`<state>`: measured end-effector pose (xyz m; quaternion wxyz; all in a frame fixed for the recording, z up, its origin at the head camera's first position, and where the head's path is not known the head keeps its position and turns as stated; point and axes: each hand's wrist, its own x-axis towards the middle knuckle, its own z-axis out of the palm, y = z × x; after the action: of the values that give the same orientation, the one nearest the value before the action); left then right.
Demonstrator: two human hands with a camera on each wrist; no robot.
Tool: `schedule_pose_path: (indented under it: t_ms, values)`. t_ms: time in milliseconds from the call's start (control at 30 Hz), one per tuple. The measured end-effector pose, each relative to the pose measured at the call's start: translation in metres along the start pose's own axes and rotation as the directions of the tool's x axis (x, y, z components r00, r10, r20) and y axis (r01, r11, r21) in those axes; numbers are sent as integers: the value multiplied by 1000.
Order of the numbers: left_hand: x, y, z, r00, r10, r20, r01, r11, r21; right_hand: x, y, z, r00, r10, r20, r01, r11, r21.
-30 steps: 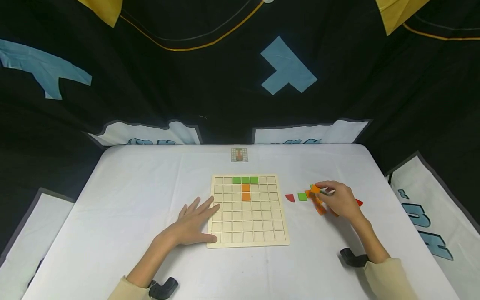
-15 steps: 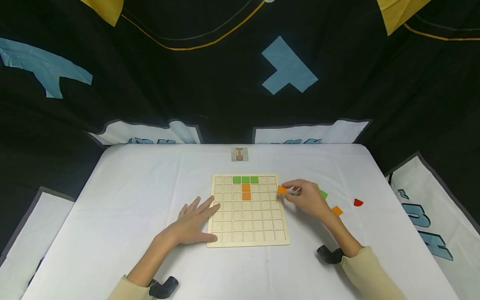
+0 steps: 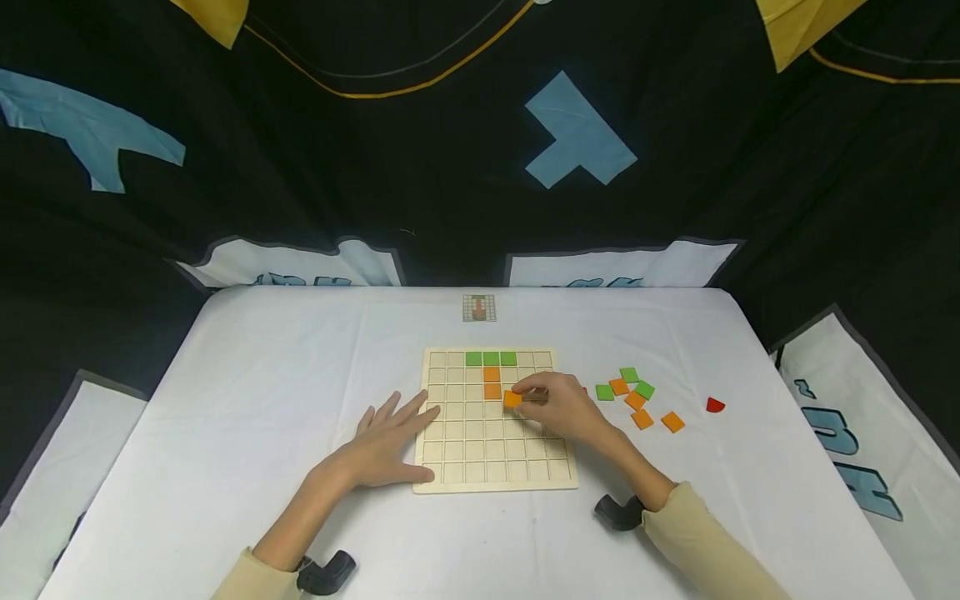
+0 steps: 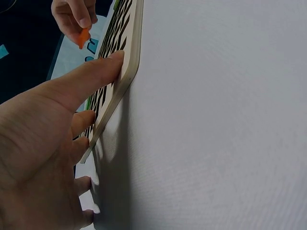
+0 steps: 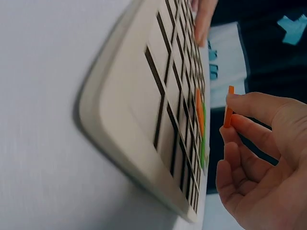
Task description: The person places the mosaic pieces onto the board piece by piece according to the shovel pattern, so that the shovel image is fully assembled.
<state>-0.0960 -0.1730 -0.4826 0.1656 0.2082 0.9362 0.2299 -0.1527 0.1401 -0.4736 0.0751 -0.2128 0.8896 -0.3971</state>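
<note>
Head view: R hand (image 3: 558,406) out over RH part of grid board (image 3: 495,475), thumb & fingertips clamped on one orange tile (image 3: 512,399). L hand (image 3: 386,448) at board's L edge, fingers spread apart, gripping nothing; tips lie over the edge, thumb at near-L corner.

Risks (my read): tile is off the surface, so landing spot uncertain. Could come down a cell off, or straddle a ridge btwn cells, if R hand lowers askew. Likely cause: tile's angle in the pinch; R wrist cam has it near edge-on, not lying parallel to board. Hold is tips only, so a slip might drop it crooked. Fingers could also brush seated orange pair (image 3: 491,391) & nudge it, tho ridges shd help; green row (image 3: 491,358) less exposed. Board might skid on white cloth (image 3: 225,458) if L hand bears lightly; can't tell how hard it presses.

Tile vs grip: at the very tips, part jutting past them twd board's L, palm well back. Head view puts it just R of the lower of the seated pair; exact height n/a. Both wrist cams show a gap btwn tile & board. Loose orange tiles (image 3: 642,419) & loose green tiles (image 3: 604,392) lie R of board, apart fr. the grip.
</note>
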Motion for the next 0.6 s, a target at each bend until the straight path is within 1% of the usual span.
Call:
schedule_pose_path:
  t_ms: [233, 333, 600]
  values:
    - [0, 1, 0, 1000, -1, -1, 1, 1000, -1, 7, -6, 16, 999, 30, 36, -28, 998, -48]
    - [0, 1, 0, 1000, -2, -4, 2, 1000, 0, 9, -7, 19, 998, 45, 52, -41, 996, -74]
    - [1, 0, 1, 1000, -9, 4, 9, 1000, 9, 9, -9, 24, 997, 41, 68, -31, 991, -132]
